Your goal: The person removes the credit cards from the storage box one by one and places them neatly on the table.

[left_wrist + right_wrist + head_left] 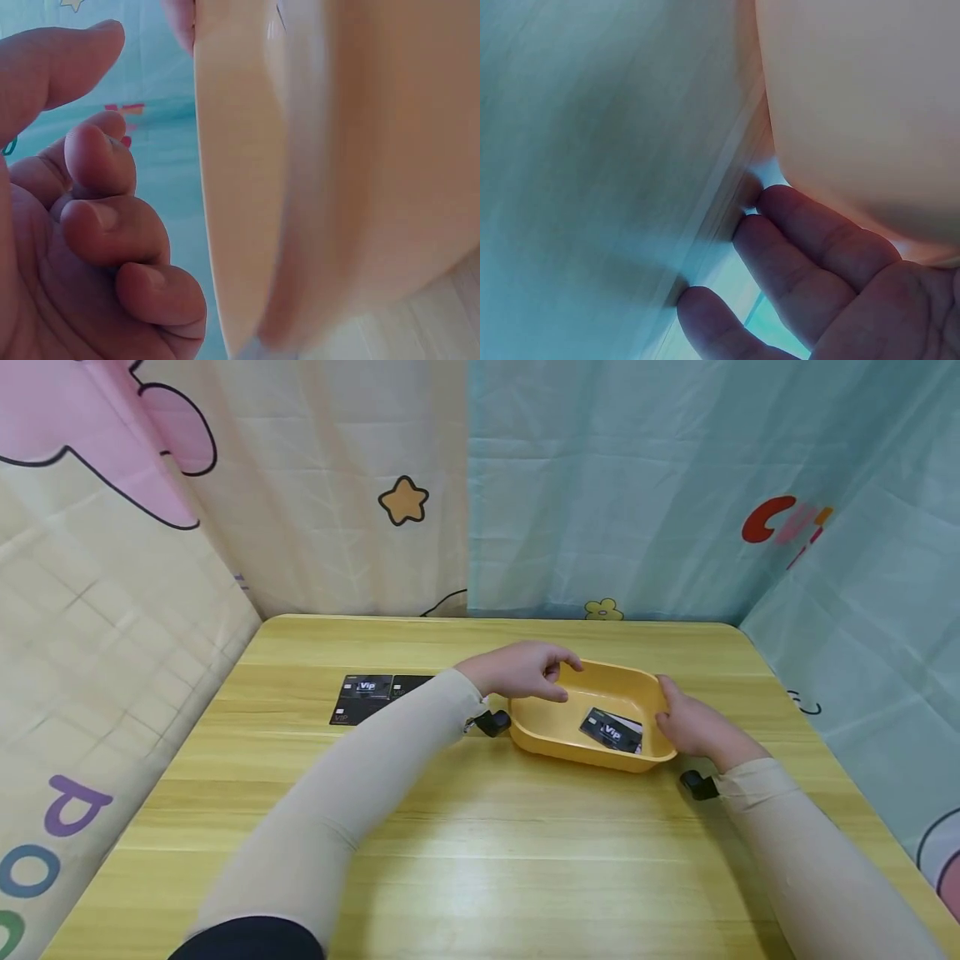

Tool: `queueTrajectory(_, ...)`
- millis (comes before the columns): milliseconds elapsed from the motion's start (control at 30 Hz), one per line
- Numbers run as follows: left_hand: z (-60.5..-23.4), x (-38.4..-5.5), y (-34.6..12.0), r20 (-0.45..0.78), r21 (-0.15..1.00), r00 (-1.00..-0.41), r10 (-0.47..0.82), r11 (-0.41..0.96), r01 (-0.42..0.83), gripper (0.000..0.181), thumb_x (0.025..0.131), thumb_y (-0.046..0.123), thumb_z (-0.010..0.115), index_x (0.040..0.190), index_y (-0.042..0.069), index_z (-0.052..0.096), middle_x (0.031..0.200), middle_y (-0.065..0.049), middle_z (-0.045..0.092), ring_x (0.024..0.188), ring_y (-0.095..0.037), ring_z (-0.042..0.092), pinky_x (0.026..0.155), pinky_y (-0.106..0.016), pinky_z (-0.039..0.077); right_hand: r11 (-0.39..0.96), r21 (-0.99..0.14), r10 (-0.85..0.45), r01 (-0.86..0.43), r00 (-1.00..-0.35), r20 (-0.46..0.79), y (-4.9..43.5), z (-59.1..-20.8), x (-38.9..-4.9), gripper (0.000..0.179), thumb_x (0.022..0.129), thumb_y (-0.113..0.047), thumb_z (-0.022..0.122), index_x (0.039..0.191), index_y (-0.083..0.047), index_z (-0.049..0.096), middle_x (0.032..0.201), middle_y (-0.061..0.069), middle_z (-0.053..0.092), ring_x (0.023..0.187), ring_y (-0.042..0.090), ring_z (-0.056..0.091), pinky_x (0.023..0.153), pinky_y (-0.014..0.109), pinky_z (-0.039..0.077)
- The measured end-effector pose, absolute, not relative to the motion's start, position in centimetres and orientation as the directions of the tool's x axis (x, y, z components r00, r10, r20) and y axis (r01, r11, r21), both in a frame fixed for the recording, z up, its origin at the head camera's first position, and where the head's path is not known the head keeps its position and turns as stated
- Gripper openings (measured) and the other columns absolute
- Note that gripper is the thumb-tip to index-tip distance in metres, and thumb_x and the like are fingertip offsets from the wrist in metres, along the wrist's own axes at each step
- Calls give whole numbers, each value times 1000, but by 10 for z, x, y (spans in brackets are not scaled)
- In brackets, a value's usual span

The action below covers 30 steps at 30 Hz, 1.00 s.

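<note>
A yellow plastic basin (551,745) rests on the table, with dark "Vip" cards (611,731) lying in its right part. My left hand (525,670) hovers over the basin's left end. Its fingers are loosely bent and nothing is between them; in the left wrist view, the left hand (97,217) is beside the basin wall (240,172), apart from it. My right hand (699,727) grips the basin's right end at the rim. Several of its fingers (802,262) lie along the outside of the basin in the right wrist view.
Several black VIP cards (363,697) lie side by side on the wooden table (480,860), left of the basin and partly hidden by my left forearm. Printed curtains (600,485) hang behind the table and at both sides.
</note>
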<state>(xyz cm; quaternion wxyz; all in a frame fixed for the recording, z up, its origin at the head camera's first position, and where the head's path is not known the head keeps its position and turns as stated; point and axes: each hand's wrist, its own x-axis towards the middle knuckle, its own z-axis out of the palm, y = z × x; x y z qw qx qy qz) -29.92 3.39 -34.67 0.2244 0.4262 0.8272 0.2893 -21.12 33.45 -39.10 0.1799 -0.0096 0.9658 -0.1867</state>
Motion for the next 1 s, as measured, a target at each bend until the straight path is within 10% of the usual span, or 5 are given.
queueTrajectory(1000,-352,-308,88,-287,576,-460,841,535,618,63,97,27,76,154,17,53,97,-1,59,88,-15,54,77,-26,45,939,-338,-69,58,-934,-350,329,-386,-213,70,109,-13,36,163,8,-4,141,48,47,96,36,66,75,40,53)
